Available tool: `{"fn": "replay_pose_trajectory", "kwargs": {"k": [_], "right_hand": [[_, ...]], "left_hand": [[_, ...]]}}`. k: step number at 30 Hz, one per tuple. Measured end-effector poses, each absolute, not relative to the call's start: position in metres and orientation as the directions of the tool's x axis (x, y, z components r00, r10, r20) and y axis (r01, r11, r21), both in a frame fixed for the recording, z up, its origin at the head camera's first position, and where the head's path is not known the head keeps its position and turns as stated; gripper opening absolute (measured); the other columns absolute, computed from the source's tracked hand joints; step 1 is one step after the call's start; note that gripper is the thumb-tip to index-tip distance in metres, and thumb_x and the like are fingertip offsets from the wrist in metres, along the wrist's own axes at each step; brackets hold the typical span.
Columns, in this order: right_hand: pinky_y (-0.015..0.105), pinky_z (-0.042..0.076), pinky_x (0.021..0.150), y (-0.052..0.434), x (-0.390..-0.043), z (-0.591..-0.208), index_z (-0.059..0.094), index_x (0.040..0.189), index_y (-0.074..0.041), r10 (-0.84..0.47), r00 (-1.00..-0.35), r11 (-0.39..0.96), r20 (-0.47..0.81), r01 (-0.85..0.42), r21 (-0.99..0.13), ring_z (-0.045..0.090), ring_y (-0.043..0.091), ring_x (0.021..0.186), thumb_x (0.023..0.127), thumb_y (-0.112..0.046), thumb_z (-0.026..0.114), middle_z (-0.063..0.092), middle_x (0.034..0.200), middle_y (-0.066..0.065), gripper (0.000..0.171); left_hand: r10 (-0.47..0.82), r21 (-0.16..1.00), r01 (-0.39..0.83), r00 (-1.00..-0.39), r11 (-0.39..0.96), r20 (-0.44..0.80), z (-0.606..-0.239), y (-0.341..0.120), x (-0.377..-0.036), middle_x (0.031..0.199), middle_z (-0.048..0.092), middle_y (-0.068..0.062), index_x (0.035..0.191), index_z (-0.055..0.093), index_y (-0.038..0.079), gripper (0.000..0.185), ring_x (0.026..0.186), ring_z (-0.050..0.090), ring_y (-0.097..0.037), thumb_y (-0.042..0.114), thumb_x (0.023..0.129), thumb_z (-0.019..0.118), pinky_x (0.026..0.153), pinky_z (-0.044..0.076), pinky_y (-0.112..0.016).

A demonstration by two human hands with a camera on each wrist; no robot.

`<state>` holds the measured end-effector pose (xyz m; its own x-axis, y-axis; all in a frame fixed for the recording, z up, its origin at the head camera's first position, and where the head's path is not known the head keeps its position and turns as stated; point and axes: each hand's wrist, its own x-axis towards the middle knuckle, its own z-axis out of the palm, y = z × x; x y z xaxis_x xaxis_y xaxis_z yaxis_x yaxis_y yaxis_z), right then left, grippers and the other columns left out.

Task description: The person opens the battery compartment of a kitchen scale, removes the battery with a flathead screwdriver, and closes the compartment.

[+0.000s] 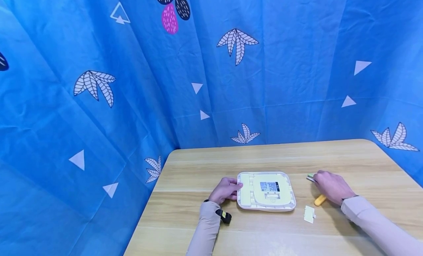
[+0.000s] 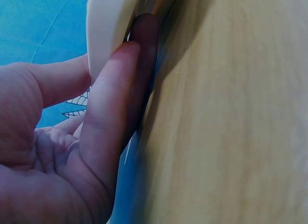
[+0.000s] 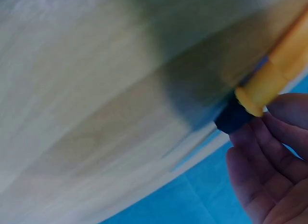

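Observation:
My left hand [image 1: 225,190] grips the left edge of a white rounded-rectangular device [image 1: 245,190], with the thumb on top. In the left wrist view, fingertips of the left hand [image 2: 103,118] reach under the device's rim [image 2: 103,31], close to the wood. A printed label and a small uncovered recess show on the device's upturned face. My right hand [image 1: 333,187] holds a yellow-handled screwdriver [image 1: 320,200] low over the table. The right wrist view shows the screwdriver's black collar [image 3: 233,115] at the fingertips of the right hand [image 3: 276,171]; its thin shaft is blurred.
A small pale cover [image 1: 309,214] lies on the wooden table [image 1: 264,234], right of the device. Beside the right fingertips are small green and silver cylinders [image 1: 311,178], partly hidden. A blue patterned curtain [image 1: 281,83] hangs along the back and left.

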<state>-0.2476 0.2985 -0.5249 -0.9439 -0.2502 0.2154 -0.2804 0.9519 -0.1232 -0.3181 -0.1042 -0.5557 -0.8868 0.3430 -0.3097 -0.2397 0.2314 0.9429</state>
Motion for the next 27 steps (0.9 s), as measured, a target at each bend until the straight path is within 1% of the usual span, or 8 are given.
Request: {"fn": "replay_pose_trajectory", "kwargs": {"k": [5, 9, 13, 17, 20, 23, 27], "right_hand": [[0.036, 0.050, 0.049, 0.299, -0.244, -0.515, 0.069, 0.078, -0.007, -0.236, -0.945, 0.953, 0.226, -0.270, -0.134, 0.051, 0.015, 0.061, 0.087, 0.000, 0.072, 0.058, 0.072, 0.002, 0.011], [0.035, 0.048, 0.048, 0.301, -0.240, -0.508, 0.067, 0.076, -0.009, -0.221, -0.947, 0.956, 0.231, -0.257, -0.139, 0.050, 0.014, 0.061, 0.085, 0.001, 0.070, 0.058, 0.072, 0.001, 0.014], [0.031, 0.047, 0.049, 0.301, -0.234, -0.503, 0.066, 0.074, -0.012, -0.206, -0.950, 0.953, 0.234, -0.249, -0.172, 0.049, 0.012, 0.061, 0.086, 0.000, 0.068, 0.058, 0.071, -0.002, 0.017], [0.028, 0.044, 0.051, 0.297, -0.226, -0.500, 0.071, 0.080, -0.011, -0.198, -0.957, 0.946, 0.212, -0.243, -0.213, 0.048, 0.010, 0.062, 0.087, -0.002, 0.069, 0.058, 0.071, -0.005, 0.011], [0.026, 0.039, 0.051, 0.294, -0.219, -0.500, 0.073, 0.085, -0.010, -0.195, -0.962, 0.940, 0.192, -0.240, -0.244, 0.046, 0.010, 0.062, 0.088, -0.004, 0.070, 0.058, 0.071, -0.006, 0.007], [0.024, 0.035, 0.050, 0.290, -0.211, -0.502, 0.071, 0.083, -0.014, -0.192, -0.965, 0.937, 0.177, -0.233, -0.260, 0.044, 0.009, 0.061, 0.090, -0.008, 0.072, 0.054, 0.070, -0.007, 0.009], [0.022, 0.032, 0.049, 0.285, -0.200, -0.504, 0.066, 0.080, -0.021, -0.198, -0.963, 0.928, 0.184, -0.244, -0.281, 0.041, 0.005, 0.059, 0.091, -0.012, 0.073, 0.048, 0.067, -0.010, 0.016]], "left_hand": [[0.345, 0.945, -0.234, -0.888, 0.231, -0.304, -0.556, -0.104, -0.319, 0.086, 0.074, -0.003, 0.125, 0.064, -0.002, 0.034, 0.070, 0.067, -0.008, 0.018, 0.099, 0.070, 0.054, 0.059, -0.016], [0.348, 0.945, -0.235, -0.886, 0.229, -0.305, -0.556, -0.104, -0.319, 0.086, 0.074, -0.002, 0.125, 0.064, -0.002, 0.033, 0.069, 0.067, -0.008, 0.018, 0.099, 0.071, 0.053, 0.058, -0.016], [0.345, 0.943, -0.237, -0.887, 0.231, -0.308, -0.557, -0.104, -0.319, 0.087, 0.076, -0.004, 0.125, 0.065, -0.002, 0.034, 0.069, 0.067, -0.009, 0.018, 0.099, 0.071, 0.053, 0.059, -0.016], [0.343, 0.942, -0.241, -0.886, 0.234, -0.312, -0.556, -0.103, -0.319, 0.088, 0.075, -0.005, 0.125, 0.065, -0.002, 0.035, 0.070, 0.068, -0.010, 0.019, 0.098, 0.072, 0.054, 0.060, -0.017], [0.347, 0.941, -0.242, -0.884, 0.235, -0.314, -0.556, -0.103, -0.319, 0.089, 0.075, -0.006, 0.126, 0.065, -0.002, 0.035, 0.070, 0.068, -0.010, 0.019, 0.099, 0.071, 0.055, 0.060, -0.017], [0.349, 0.941, -0.246, -0.882, 0.233, -0.317, -0.555, -0.103, -0.319, 0.090, 0.076, -0.007, 0.127, 0.064, -0.002, 0.036, 0.071, 0.068, -0.010, 0.019, 0.099, 0.071, 0.055, 0.060, -0.017], [0.347, 0.940, -0.249, -0.882, 0.232, -0.319, -0.556, -0.103, -0.319, 0.093, 0.078, -0.008, 0.129, 0.063, -0.003, 0.038, 0.071, 0.069, -0.010, 0.018, 0.099, 0.071, 0.055, 0.060, -0.018]]}}
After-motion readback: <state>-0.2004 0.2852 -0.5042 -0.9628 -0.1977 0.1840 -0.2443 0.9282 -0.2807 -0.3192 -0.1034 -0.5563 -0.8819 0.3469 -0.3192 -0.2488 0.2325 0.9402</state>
